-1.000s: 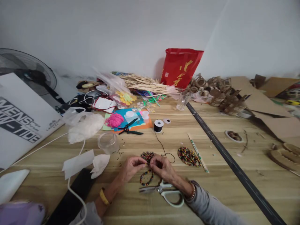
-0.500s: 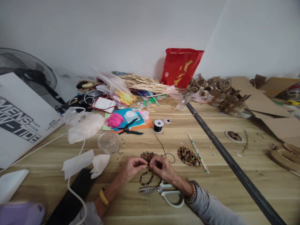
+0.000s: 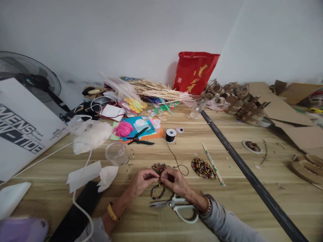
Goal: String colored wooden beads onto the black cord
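My left hand (image 3: 141, 180) and my right hand (image 3: 175, 180) meet over the wooden table (image 3: 242, 201), fingers pinched together on a small loop of coloured beads (image 3: 157, 190) that hangs down between them. Just behind the fingers lies a pile of loose beads (image 3: 158, 167). A black cord (image 3: 176, 161) runs from my hands back to a black spool (image 3: 171, 135). A second beaded oval (image 3: 203, 168) lies to the right. White-handled scissors (image 3: 178, 207) rest under my right wrist.
A clear jar (image 3: 116, 153) and white tissue (image 3: 106, 175) lie left of my hands; black pliers (image 3: 139, 137) and pink yarn (image 3: 123, 129) sit behind. A long dark bar (image 3: 242, 164) crosses the table on the right. A red bag (image 3: 194, 72), sticks and cardboard pieces line the back.
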Tool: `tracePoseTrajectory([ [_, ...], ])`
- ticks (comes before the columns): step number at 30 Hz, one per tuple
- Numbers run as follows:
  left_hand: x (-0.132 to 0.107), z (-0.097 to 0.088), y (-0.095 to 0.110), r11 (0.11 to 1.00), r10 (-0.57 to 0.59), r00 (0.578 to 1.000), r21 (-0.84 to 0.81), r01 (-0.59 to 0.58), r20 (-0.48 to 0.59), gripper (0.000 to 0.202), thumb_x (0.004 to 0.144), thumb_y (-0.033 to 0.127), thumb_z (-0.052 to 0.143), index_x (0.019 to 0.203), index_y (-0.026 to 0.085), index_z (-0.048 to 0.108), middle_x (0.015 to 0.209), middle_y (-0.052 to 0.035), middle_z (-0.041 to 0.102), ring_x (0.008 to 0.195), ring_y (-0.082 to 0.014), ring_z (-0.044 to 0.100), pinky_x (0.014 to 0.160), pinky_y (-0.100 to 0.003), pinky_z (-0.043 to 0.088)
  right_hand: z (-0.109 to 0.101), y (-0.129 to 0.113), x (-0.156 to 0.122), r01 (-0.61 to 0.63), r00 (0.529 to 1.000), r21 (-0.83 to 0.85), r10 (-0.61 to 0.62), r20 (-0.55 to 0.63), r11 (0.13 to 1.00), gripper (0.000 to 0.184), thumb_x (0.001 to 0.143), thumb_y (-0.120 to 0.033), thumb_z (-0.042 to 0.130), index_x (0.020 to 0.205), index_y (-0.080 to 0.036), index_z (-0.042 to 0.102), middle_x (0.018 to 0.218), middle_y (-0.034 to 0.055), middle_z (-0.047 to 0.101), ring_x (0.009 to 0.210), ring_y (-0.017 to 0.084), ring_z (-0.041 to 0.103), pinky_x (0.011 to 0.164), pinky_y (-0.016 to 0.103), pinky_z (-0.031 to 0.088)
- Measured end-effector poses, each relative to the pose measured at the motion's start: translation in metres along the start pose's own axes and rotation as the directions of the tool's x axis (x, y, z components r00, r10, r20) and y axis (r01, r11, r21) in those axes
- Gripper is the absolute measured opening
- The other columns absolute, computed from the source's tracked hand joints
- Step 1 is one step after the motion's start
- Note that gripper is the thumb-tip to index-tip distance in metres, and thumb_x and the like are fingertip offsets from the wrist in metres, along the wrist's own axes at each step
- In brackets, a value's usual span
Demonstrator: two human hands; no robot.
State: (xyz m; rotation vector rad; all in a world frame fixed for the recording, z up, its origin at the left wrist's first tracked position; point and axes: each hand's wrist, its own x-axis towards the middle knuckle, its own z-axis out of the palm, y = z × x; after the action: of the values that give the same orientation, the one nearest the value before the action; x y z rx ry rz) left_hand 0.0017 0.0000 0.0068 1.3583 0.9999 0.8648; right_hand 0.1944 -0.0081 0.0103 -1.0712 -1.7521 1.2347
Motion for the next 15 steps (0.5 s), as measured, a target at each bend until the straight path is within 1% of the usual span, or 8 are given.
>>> tracePoseTrajectory([
  [6, -0.0004, 0.0033, 0.001, 0.997, -0.064, 0.998, -0.032, 0.064, -0.004, 0.017, 0.061, 0.027, 0.076, 0.069, 0.014, 0.069, 0.066, -0.0032, 0.069, 0.063, -0.0148, 0.059, 0.065, -0.026, 0.047, 0.0002, 0.0013, -0.0006, 0.01, 1.0, -0.002, -0.01, 0.004, 1.0, 0.019, 0.079, -0.034, 0.063, 0.073, -0.015, 0.061, 0.063, -0.0012, 0.053, 0.055, 0.01, 0.044, 0.05, 0.021, 0.033],
  [10, -0.0007, 0.0039, 0.0006, 0.998, -0.061, 0.998, -0.029, 0.06, -0.019, 0.018, 0.061, 0.028, 0.077, 0.066, 0.014, 0.067, 0.064, -0.0023, 0.068, 0.061, -0.0141, 0.058, 0.063, -0.025, 0.047, 0.0, 0.0004, -0.0006, 0.017, 1.0, -0.014, -0.017, 0.008, 1.0, 0.019, 0.079, -0.032, 0.063, 0.072, -0.015, 0.061, 0.064, -0.0006, 0.053, 0.056, 0.011, 0.044, 0.051, 0.021, 0.034],
  [15, -0.001, 0.0029, -0.0012, 0.999, -0.041, 0.999, 0.001, 0.041, -0.007, 0.019, 0.064, 0.029, 0.076, 0.066, 0.013, 0.067, 0.064, -0.0029, 0.067, 0.06, -0.0135, 0.057, 0.061, -0.024, 0.045, -0.001, -0.002, -0.0006, 0.021, 1.0, -0.024, -0.02, 0.024, 0.999, 0.021, 0.08, -0.034, 0.063, 0.071, -0.015, 0.061, 0.064, -0.0006, 0.053, 0.057, 0.011, 0.044, 0.051, 0.021, 0.033],
])
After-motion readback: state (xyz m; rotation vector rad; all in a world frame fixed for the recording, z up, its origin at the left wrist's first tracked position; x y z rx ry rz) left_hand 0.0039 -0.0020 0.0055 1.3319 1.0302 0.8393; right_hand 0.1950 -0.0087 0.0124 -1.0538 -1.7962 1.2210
